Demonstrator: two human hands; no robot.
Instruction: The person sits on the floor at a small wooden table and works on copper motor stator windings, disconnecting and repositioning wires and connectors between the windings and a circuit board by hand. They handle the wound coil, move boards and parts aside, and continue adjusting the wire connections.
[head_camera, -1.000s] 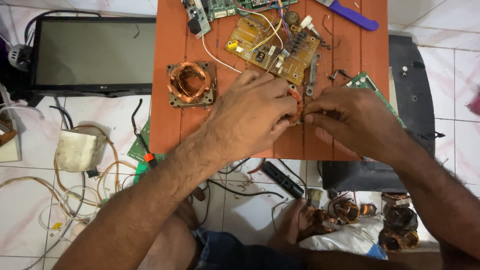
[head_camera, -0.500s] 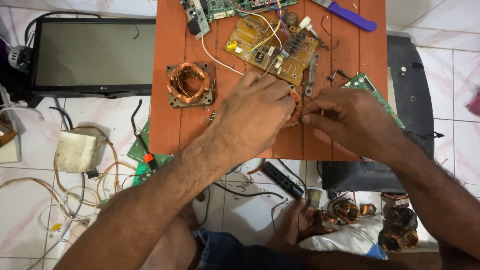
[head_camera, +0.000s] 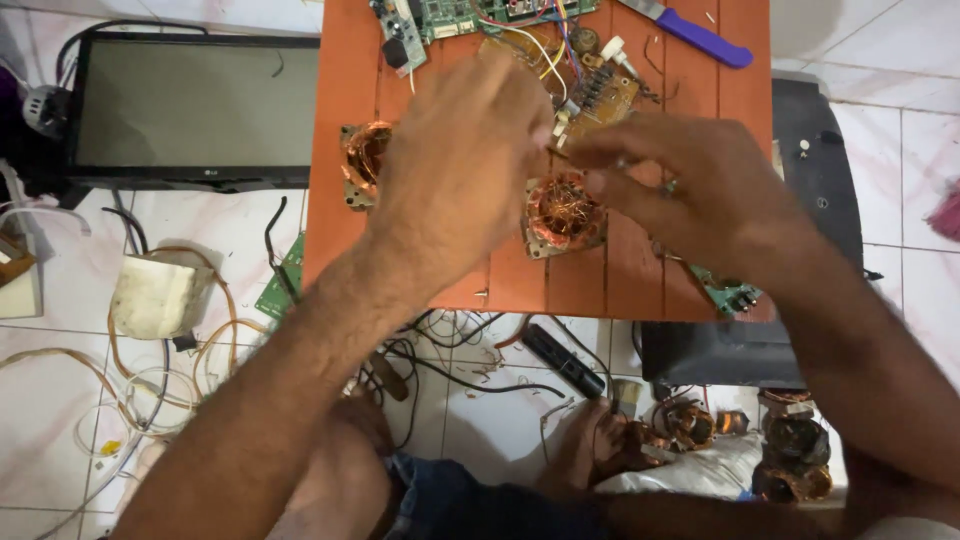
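Table (head_camera: 350, 90): orange slatted top; you worked above its middle.
Monitor (head_camera: 190, 105): lay flat on the tiled floor, left of the table.
Left hand (head_camera: 455, 170): you held it raised over the boards, blurred; grip could not be told.
Right hand (head_camera: 690, 185): your fingertips were pinched together just above the copper coil.
Copper coil (head_camera: 563, 213): rested on the table between your hands.
Second coil (head_camera: 362, 160): lay near the table's left edge, partly hidden.
Brown circuit board (head_camera: 605, 95): lay beyond your fingers.

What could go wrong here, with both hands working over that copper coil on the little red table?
The loose copper wire on the coil might snag or prick the right hand hovering just above it. The left hand blocks the view of the second coil near the table edge, so a bump could push it off.
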